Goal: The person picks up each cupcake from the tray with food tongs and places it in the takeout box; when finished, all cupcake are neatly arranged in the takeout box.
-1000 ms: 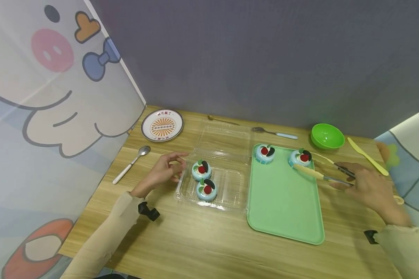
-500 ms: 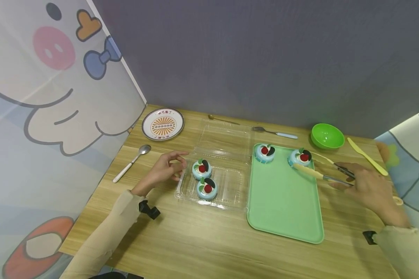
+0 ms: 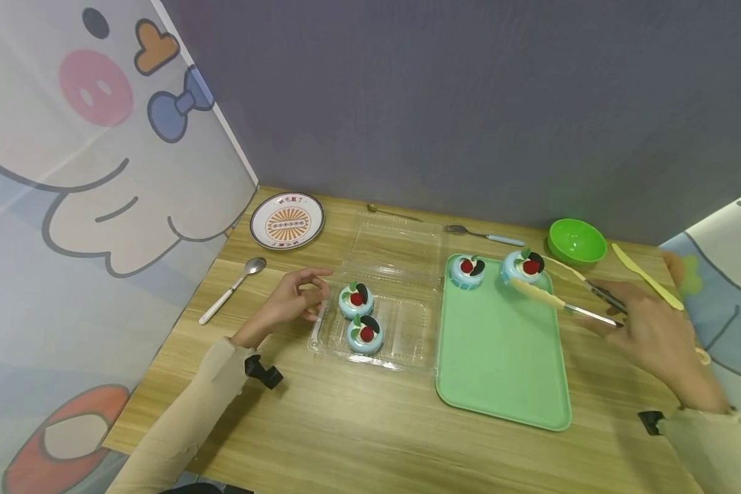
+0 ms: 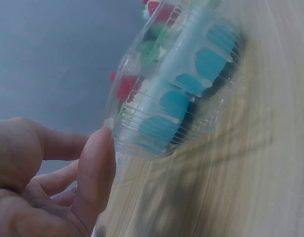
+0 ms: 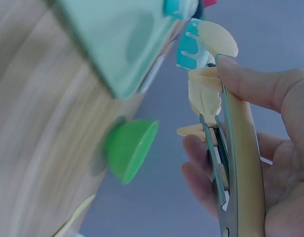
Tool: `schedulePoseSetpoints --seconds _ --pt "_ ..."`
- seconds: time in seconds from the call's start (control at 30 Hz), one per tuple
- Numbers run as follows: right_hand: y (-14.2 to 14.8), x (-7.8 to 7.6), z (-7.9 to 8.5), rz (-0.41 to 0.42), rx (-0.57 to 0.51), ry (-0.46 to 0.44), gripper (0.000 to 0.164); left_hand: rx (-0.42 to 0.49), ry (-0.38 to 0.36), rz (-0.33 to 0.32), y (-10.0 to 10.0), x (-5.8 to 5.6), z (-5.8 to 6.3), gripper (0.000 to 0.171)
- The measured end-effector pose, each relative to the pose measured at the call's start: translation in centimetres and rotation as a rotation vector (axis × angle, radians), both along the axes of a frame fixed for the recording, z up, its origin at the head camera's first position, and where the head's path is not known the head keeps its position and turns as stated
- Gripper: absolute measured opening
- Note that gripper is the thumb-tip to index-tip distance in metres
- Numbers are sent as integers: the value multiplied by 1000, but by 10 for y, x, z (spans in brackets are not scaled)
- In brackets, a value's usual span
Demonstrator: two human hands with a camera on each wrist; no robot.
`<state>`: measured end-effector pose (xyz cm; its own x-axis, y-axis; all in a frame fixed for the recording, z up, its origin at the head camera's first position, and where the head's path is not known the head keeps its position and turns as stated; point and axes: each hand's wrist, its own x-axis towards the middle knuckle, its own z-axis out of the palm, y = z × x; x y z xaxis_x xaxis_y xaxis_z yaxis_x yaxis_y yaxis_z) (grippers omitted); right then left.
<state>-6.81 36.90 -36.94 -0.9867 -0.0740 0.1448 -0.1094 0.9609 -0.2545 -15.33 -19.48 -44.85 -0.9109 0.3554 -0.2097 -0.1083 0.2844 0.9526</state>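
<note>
My right hand grips tongs with cream-coloured tips. Between those tips is a light-blue toy cupcake topped with a red berry and a dark cookie, over the far right corner of the green tray. A matching cupcake sits in the tray's far left corner. My left hand is at the left edge of an open clear plastic container, thumb and index finger pinching its rim in the left wrist view. Two cupcakes stand in the container's left part.
Behind the container lie a small gold spoon and a fork with a blue handle. A green bowl and a yellow knife are at the far right. A patterned plate and a white-handled spoon lie left.
The cupcake in the tongs has risen and shifted slightly left, the right hand moving with it. My left hand and the container stay in place.
</note>
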Motion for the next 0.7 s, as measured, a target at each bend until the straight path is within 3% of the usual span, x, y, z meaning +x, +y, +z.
schedulePoseSetpoints --seconds 0.33,0.7 --pt "-51 3 19 118 36 156 73 6 0 0 -1 0 0 50" --pt "-116 4 18 311 14 147 67 17 4 -3 0 0 -1 51"
